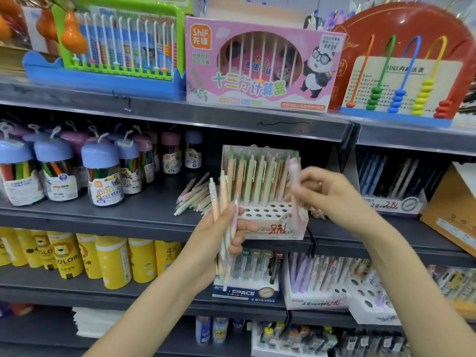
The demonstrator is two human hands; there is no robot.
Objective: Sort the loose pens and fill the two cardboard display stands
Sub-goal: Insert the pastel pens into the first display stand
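left hand [221,235]: fingers gripping an upright bundle of pastel pens [223,222]
right hand [325,193]: pinching one upright pale pink pen [294,186], nearer the stand
white cardboard display stand [268,220]: on the shelf, empty holes lying just below the pink pen

Right hand [325,194] motion-blurred, pink pen [294,181] in it smeared. Stand [268,222] print partly hidden by left hand [219,235]. Brown box [453,215] cut by right edge.
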